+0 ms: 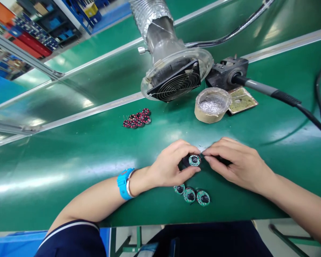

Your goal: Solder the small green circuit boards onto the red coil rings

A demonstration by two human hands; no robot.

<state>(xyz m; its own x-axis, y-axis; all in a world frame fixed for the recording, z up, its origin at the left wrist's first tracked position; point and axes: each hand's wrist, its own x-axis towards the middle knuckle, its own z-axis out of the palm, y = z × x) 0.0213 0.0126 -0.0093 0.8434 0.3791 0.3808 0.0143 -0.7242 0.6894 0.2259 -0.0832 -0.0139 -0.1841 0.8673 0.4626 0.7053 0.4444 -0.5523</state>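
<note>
My left hand [173, 162] grips a small round motor-like part with a green circuit board [194, 160] on its face, held between thumb and fingers above the bench. Just to the right, my right hand [235, 162] is closed in a pinch at the part's edge. Whatever lies between those fingertips is too small to make out. Below the left hand rest three similar round parts, among them a left one [179, 189], a middle one [189, 195] and a right one [203, 197], boards facing up. The left one is partly hidden by my hand.
Several red-and-black round coil parts [137, 119] stand grouped toward the back. A fume extractor [176, 78] hangs over the green bench [69, 171]. Behind my right hand are a round tub of silvery bits [212, 107], a sponge tray [243, 100] and a soldering iron [267, 89] in its holder.
</note>
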